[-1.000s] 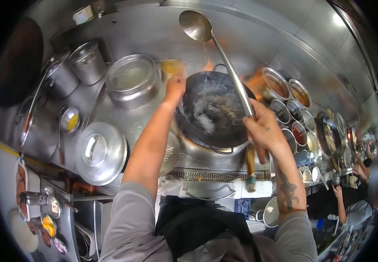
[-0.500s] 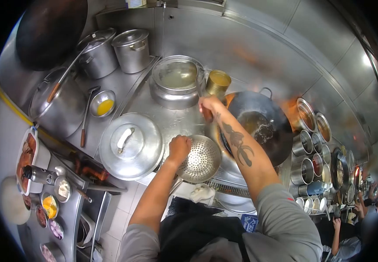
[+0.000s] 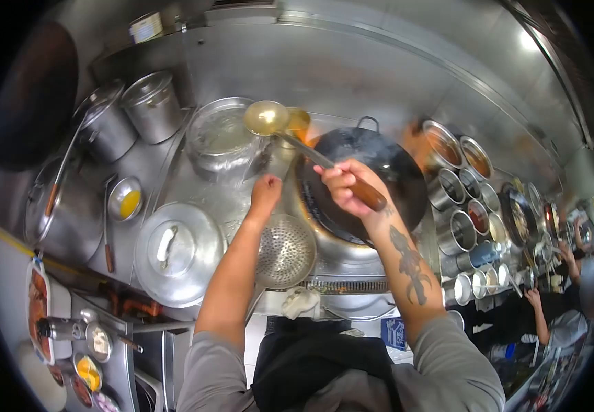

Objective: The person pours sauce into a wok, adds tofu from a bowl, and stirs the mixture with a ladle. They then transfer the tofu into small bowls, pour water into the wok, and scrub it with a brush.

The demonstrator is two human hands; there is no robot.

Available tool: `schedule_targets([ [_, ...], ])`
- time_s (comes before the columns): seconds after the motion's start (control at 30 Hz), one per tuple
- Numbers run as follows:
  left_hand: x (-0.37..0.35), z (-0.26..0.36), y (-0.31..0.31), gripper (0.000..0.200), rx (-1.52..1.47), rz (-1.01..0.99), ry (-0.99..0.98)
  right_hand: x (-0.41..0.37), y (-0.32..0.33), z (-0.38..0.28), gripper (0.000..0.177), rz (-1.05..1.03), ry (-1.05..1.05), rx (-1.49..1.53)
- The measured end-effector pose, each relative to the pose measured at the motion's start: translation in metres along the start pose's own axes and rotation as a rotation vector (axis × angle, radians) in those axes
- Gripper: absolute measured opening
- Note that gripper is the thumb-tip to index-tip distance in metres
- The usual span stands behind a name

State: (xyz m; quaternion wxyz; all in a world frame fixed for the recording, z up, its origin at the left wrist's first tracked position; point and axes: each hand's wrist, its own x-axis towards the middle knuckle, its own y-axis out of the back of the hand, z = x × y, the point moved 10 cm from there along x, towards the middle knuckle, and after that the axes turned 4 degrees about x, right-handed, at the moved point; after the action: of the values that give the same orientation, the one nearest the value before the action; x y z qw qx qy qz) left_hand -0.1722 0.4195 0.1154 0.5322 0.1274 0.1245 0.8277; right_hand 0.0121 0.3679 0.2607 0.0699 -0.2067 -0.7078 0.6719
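Note:
My right hand [image 3: 353,187] grips the wooden handle of a ladle [image 3: 267,118]. The ladle's metal bowl is raised beside a gold-coloured can [image 3: 295,126] and the rim of a round pot of clear liquid [image 3: 220,132]. Below my right hand, a dark wok [image 3: 398,196] sits on the burner, with haze above it and orange flame by its edge. My left hand [image 3: 266,197] is closed in front of the pot; what it holds, if anything, is hidden. Nearer my body lies a perforated strainer [image 3: 287,253], partly behind my left forearm.
To the left are a large lid [image 3: 179,254], tall lidded pots [image 3: 151,106] and a small bowl of yellow liquid [image 3: 129,204]. Metal containers [image 3: 457,232] crowd the right side. A cloth [image 3: 301,302] lies at the front edge. Another person [image 3: 578,323] works at far right.
My right hand has lifted the ladle and swung its bowl up by the can. My left hand has moved forward from the strainer. The view has shifted right; the liquid visible in the wok earlier no longer shows.

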Motion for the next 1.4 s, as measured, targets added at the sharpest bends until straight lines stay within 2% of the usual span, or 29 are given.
schedule_targets([
  [0.07,0.038,-0.009,-0.038,0.015,0.005,-0.004,-0.053,-0.049,-0.005,0.002,0.030,0.011,0.019,-0.033],
  [0.17,0.021,0.037,-0.088,0.015,-0.373,-0.137,0.312,-0.115,-0.006,0.001,0.031,0.043,0.055,-0.091],
  [0.23,0.025,0.035,-0.129,0.012,-0.429,-0.165,0.373,-0.153,0.002,-0.004,0.032,0.075,0.107,-0.160],
  [0.3,0.015,0.044,-0.166,0.004,-0.562,-0.168,0.468,-0.189,0.010,-0.010,0.032,0.230,0.200,-0.361],
  [0.4,0.001,0.054,-0.206,0.005,-0.551,-0.201,0.505,-0.240,0.006,-0.015,0.031,0.495,0.346,-0.656],
  [0.5,-0.003,0.062,-0.232,0.007,-0.534,-0.219,0.494,-0.269,0.013,-0.021,0.029,0.564,0.391,-0.899],
  [0.6,-0.003,0.068,-0.247,0.006,-0.574,-0.236,0.470,-0.295,0.009,-0.021,0.032,0.663,0.467,-1.014],
  [0.77,0.001,0.085,-0.259,0.003,-0.466,-0.320,0.389,-0.315,0.035,-0.029,0.042,0.767,0.577,-1.176],
  [0.87,-0.029,0.082,-0.278,0.005,-0.608,-0.413,0.513,-0.307,0.057,-0.033,0.036,0.850,0.645,-1.329],
  [0.97,-0.085,0.094,-0.305,0.019,-0.758,-0.582,0.536,-0.284,0.112,-0.047,0.030,0.947,0.749,-1.522],
  [1.0,-0.110,0.100,-0.315,0.030,-0.754,-0.643,0.602,-0.273,0.118,-0.045,0.029,0.926,0.789,-1.446],
  [1.03,-0.131,0.094,-0.329,0.032,-0.773,-0.675,0.679,-0.260,0.121,-0.041,0.028,0.906,0.830,-1.369],
  [1.1,-0.172,0.119,-0.318,0.023,-0.732,-0.684,0.726,-0.227,0.120,-0.027,0.029,0.677,0.820,-1.306],
  [1.17,-0.165,0.113,-0.297,0.019,-0.584,-0.665,0.573,-0.227,0.099,-0.009,0.032,0.615,0.641,-1.183],
  [1.2,-0.159,0.096,-0.306,0.020,-0.781,-0.853,0.592,-0.231,0.103,-0.009,0.036,0.605,0.577,-1.182],
  [1.23,-0.164,0.103,-0.289,0.026,-0.874,-0.907,0.649,-0.237,0.108,-0.010,0.040,0.588,0.512,-1.182],
  [1.27,-0.167,0.106,-0.254,0.027,-0.715,-0.693,0.775,-0.253,0.123,-0.023,0.042,0.690,0.433,-1.348],
  [1.3,-0.150,0.093,-0.241,0.027,-0.845,-0.719,0.687,-0.270,0.168,-0.049,0.043,0.943,0.412,-1.727],
  [1.33,-0.146,0.088,-0.217,0.027,-0.830,-0.735,0.695,-0.285,0.220,-0.074,0.043,1.202,0.354,-2.102],
  [1.4,-0.146,0.099,-0.161,0.036,-0.788,-0.797,0.673,-0.325,0.323,-0.088,0.046,1.443,-0.110,-2.190],
])
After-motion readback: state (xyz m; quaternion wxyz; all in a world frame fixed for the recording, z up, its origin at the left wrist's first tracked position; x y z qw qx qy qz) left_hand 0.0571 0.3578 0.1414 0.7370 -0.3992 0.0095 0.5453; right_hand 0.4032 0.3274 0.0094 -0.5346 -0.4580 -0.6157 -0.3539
